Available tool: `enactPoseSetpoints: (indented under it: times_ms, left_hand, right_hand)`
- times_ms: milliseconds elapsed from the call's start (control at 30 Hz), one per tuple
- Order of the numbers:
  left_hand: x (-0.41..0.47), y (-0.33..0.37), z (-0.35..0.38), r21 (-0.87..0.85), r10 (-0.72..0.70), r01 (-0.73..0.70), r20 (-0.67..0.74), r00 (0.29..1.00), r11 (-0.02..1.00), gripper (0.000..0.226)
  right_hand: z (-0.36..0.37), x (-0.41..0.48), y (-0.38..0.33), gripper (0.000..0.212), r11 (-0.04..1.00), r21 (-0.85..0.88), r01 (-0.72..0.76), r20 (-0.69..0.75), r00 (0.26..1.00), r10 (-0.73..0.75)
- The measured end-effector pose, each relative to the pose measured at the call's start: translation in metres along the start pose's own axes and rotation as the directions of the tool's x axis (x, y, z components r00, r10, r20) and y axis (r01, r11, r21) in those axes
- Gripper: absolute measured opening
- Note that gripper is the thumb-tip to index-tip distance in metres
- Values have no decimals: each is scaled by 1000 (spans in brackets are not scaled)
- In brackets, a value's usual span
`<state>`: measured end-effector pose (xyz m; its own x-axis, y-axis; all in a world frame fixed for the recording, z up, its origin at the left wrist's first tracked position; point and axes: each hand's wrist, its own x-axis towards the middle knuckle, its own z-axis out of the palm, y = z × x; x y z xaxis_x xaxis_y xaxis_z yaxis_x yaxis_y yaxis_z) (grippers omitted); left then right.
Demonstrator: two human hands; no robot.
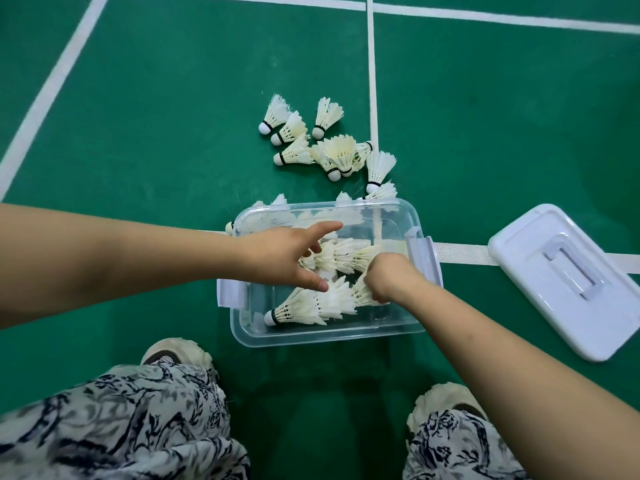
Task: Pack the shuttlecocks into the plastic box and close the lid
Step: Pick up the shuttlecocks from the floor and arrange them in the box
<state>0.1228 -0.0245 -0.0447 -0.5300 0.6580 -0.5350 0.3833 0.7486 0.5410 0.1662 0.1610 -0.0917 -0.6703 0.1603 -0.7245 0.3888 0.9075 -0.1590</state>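
**Both hands in the box, loose pile beyond the far rim**

Nearest, two knees in patterned cloth and two pale shoes [178,351] on the green court floor [138,133]. Just ahead, the clear plastic box [322,336], open, side latches folded out. Inside, two nested rows of shuttlecocks: the near row [311,304] lying with long axis left to right, cork to the left, feathers to the right; the far row [341,256] lying about the same way, partly hidden by the hands. Much bare bottom visible along the far part of the box, so room for more, by judgement.

Right hand [384,278] closed over the feather end of the near row, at the right side of the box, fingers curled and mostly hidden. Left hand [287,256] spread wide above the far row, index finger stretched toward the far wall, thumb low near the near row; touching the feathers or only hovering, hard to tell.

Farther, the loose shuttlecocks [329,150] scattered on the floor straight beyond the far rim, a few pressed against that wall. Both hands about equally near to them, the left finger already pointing that way. Corks mostly toward the left and near side.

To the right, well apart from the box, the white lid [571,282] lying flat on the floor, closer to the right hand. Closing not yet possible to begin, by judgement, with the pile outside.
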Motion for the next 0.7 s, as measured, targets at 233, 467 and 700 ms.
enactPoseSetpoints:
  times_ms: [233, 467, 700]
  left_hand:
    - [2, 0, 7, 67, -17, 10, 103, 995, 998, 87]
    - [8, 5, 12, 95, -16, 1, 155, 988, 995, 87]
    - [8, 10, 16, 79, -34, 20, 187, 982, 997, 86]
  right_hand:
    - [-3, -1, -3, 25, 1000, 19, 9, -33, 999, -9]
    - [8, 1, -7, 26, 983, -181, 33, 118, 993, -12]
    - [22, 5, 4, 14, 977, -211, 23, 148, 989, 9]
